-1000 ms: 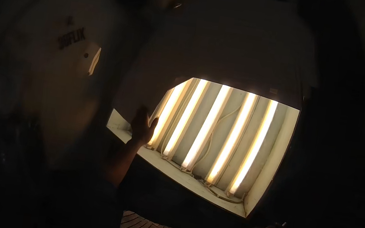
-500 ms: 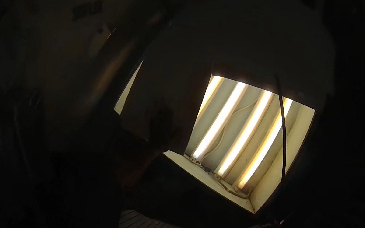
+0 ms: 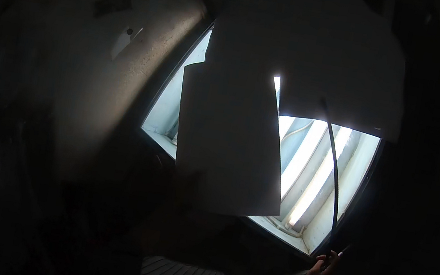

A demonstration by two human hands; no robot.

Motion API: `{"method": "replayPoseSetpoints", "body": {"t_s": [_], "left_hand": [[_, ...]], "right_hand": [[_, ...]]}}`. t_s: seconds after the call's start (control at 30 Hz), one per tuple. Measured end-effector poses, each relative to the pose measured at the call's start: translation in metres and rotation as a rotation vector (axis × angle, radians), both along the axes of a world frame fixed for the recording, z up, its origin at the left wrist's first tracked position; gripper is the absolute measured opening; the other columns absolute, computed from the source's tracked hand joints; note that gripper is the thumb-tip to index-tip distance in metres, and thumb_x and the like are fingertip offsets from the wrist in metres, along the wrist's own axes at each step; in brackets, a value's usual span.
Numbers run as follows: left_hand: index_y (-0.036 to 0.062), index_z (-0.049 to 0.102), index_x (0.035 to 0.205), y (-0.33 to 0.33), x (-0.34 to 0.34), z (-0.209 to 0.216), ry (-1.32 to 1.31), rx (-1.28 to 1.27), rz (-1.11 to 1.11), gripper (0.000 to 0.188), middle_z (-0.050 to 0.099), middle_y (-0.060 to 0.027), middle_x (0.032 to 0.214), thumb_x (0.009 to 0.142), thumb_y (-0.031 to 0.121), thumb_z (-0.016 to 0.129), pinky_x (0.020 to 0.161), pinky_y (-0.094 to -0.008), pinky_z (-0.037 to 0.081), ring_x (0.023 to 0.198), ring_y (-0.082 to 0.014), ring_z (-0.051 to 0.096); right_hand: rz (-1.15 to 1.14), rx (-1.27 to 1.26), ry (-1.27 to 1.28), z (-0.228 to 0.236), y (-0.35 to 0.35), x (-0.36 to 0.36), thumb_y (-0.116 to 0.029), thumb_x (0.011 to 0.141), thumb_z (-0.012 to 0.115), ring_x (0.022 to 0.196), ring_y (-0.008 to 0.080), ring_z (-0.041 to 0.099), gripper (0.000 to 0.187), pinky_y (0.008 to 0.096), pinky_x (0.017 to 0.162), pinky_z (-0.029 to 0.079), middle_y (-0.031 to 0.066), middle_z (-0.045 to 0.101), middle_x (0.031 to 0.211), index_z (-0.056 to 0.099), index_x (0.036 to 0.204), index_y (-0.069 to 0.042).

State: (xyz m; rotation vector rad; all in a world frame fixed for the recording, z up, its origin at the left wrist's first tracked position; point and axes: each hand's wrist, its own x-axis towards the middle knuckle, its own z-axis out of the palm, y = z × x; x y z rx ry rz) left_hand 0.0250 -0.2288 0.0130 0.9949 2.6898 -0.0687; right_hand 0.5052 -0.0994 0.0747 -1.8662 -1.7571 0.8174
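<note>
A lit light box (image 3: 314, 174) with bright tubes sat in a dark room, a pale rough wall (image 3: 98, 74) to its left. Two opaque sheets (image 3: 231, 139) covered most of the glowing face, one lower left, one across the top. A thin dark cable (image 3: 332, 166) arced over the tubes, pinched at its lower end by the right hand (image 3: 323, 267). The left hand was lost in shadow, grip untold. Half a second earlier, more tubes showed

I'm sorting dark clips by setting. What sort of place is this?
Probably a dim workroom with a backlit light box: a frame of lit fluorescent tubes, a sheet held across it, and the right hand on a thin dark rod. The left hand is lost in shadow.
</note>
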Motion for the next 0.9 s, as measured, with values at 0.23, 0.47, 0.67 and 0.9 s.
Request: {"method": "replayPoseSetpoints", "body": {"t_s": [0.23,0.47,0.67,0.9], "left_hand": [[-0.0007,0.063,0.123,-0.026,0.006,0.029,-0.78,0.213,0.692,0.054,0.065,-0.0163,0.109,0.092,0.044,0.071,0.085,-0.0418,0.051,0.098,-0.0278,0.064],[-0.0025,0.069,0.116,-0.032,-0.058,0.099,-0.496,0.462,0.528,0.047,0.074,-0.0156,0.101,0.09,0.036,0.077,0.08,-0.04,0.055,0.09,-0.0241,0.07],[-0.0032,0.067,0.118,-0.065,-0.194,0.104,-0.2,0.383,0.36,0.04,0.073,-0.0212,0.108,0.094,0.029,0.071,0.089,-0.0429,0.053,0.101,-0.0324,0.07],[-0.0012,0.067,0.12,-0.037,-0.199,0.093,0.166,0.403,0.305,0.036,0.069,-0.0251,0.117,0.101,0.028,0.058,0.097,-0.046,0.049,0.113,-0.0422,0.064]], "right_hand": [[0.049,-0.217,0.586,-0.032,0.162,-0.15,-0.001,0.1,0.041,0.09,0.0227,0.068,0.032,0.0333,0.077,0.057,0.0143,0.064,0.108,0.043,0.131,-0.008],[0.027,-0.136,0.761,-0.031,0.248,-0.294,-0.01,0.103,0.04,0.141,0.0341,0.044,0.065,0.053,0.112,0.041,0.02,0.038,0.156,0.008,0.16,-0.01],[0.13,-0.127,0.799,-0.041,0.28,-0.355,-0.006,0.104,0.034,0.147,0.0328,0.035,0.07,0.0536,0.115,0.039,0.0182,0.031,0.159,-0.005,0.161,-0.013],[0.144,-0.152,0.867,-0.035,0.281,-0.314,-0.014,0.105,0.045,0.145,0.0327,0.039,0.047,0.0535,0.112,0.045,0.0172,0.032,0.157,0.031,0.15,-0.009]]}}
